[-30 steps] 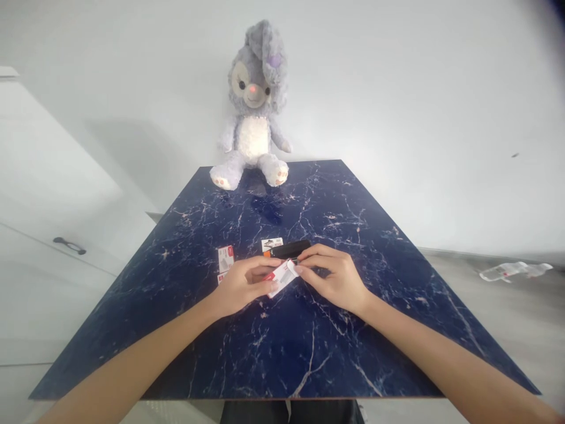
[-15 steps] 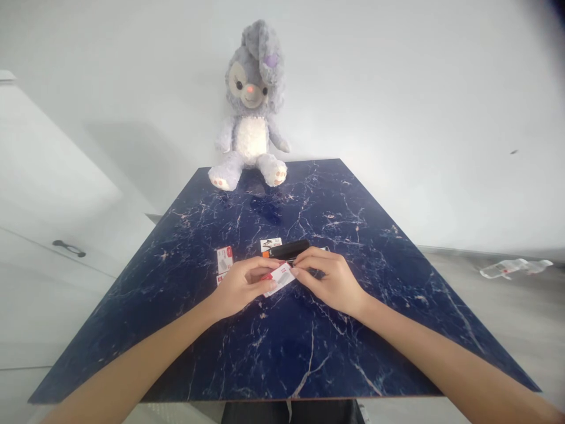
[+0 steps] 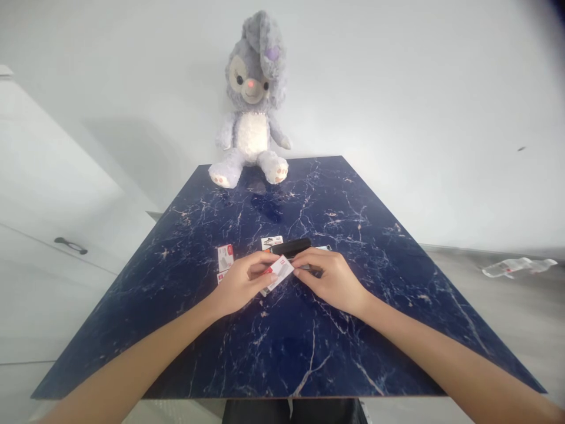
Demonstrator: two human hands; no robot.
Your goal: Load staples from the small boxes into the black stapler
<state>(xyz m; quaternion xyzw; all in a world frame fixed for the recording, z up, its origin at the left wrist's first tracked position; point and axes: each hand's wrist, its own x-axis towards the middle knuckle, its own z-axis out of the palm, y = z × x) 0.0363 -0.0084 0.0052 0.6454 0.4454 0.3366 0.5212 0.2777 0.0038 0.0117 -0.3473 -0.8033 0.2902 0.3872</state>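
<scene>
clearly, the left hand [image 3: 238,278] grips a small box [image 3: 281,270], the right hand [image 3: 336,281] pinching its end.

A pale grey wall [image 3: 397,88] backs the white-veined, dark blue counter [image 3: 318,212], with a white cabinet [image 3: 44,188] bearing a dark handle [image 3: 70,245] at left and grey floor [image 3: 477,306] at right.

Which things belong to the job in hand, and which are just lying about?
Likely the job:
pack in left hand, right hand at its end
black tool behind it
other packs, left

Likely lying about:
toy
clear plastic on floor
</scene>
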